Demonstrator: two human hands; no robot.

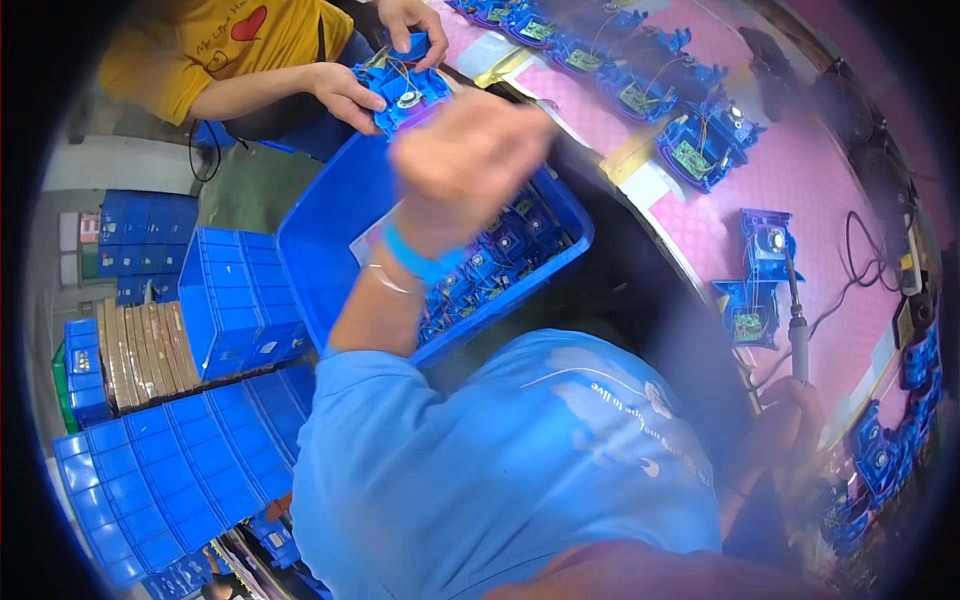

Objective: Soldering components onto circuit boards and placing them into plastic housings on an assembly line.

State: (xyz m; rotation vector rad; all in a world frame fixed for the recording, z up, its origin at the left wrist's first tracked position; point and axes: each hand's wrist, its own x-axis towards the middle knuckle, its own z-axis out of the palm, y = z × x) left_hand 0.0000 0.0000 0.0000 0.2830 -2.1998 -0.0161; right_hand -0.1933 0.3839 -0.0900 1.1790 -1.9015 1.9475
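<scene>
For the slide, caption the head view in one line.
Left hand raised over a blue bin of parts; right hand holds a soldering iron.

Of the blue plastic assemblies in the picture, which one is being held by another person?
The blue assembly at the top, left of centre: a co-worker in a yellow shirt grips it with both hands. The others lie untouched on the pink bench or in the blue bin.

The left arm is raised and extended forward, forearm bare from a rolled blue sleeve. The left hand (465,150) is curled into a loose fist, knuckles up, blurred; whether it holds anything cannot be determined. The right hand (790,415) sits low at the right side, in shadow, its fingers closed around a slim upright tool handle.
</scene>
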